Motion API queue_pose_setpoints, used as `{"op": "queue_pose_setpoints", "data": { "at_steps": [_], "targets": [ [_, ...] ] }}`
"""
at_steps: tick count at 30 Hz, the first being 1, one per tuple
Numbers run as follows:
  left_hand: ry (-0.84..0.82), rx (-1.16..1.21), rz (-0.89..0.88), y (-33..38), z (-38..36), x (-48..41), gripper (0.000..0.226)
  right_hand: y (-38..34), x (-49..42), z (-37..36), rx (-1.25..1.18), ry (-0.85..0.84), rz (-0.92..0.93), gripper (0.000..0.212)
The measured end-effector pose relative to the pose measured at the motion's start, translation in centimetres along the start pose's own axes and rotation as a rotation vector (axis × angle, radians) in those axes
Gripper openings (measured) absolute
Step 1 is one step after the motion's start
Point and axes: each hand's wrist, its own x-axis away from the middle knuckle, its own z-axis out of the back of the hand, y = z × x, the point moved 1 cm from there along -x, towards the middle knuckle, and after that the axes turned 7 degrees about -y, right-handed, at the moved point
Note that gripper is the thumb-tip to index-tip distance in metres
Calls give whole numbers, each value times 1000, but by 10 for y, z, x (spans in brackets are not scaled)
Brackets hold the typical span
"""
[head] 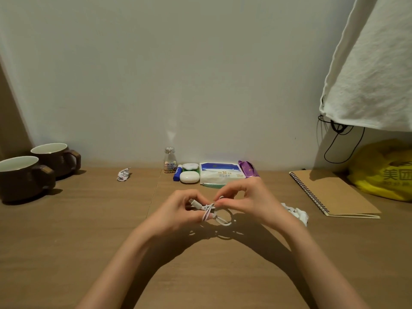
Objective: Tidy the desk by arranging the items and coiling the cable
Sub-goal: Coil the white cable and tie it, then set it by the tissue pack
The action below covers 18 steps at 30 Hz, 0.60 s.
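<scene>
A thin white cable (214, 214) hangs in small loops between my two hands above the middle of the wooden desk (89, 219). My left hand (178, 208) pinches the looped bundle, with the cable's plug sticking out by its fingertips. My right hand (247, 197) pinches the cable from the right, fingers touching the bundle. Along the back wall stands a row of small items: a clear bottle (169, 160), a blue tube (177, 172), two white cases (189, 176), a tissue pack (220, 172) and a purple packet (248, 168).
Two brown mugs (26, 175) stand at the left. A crumpled paper (123, 174) lies behind centre-left, another white crumple (297, 214) beside my right wrist. A spiral notebook (332, 192) and a yellow bag (383, 170) are at the right, under a hanging white cloth (367, 63).
</scene>
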Motion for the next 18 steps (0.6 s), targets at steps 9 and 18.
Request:
{"op": "queue_pose_setpoints", "data": {
  "at_steps": [9,18],
  "targets": [
    [64,275,179,-3,-8,-6,26,-2,-1,-14,155,302,118,23],
    [192,726,174,-2,-13,-11,14,-3,1,-21,-117,501,80,17]
  ]
}}
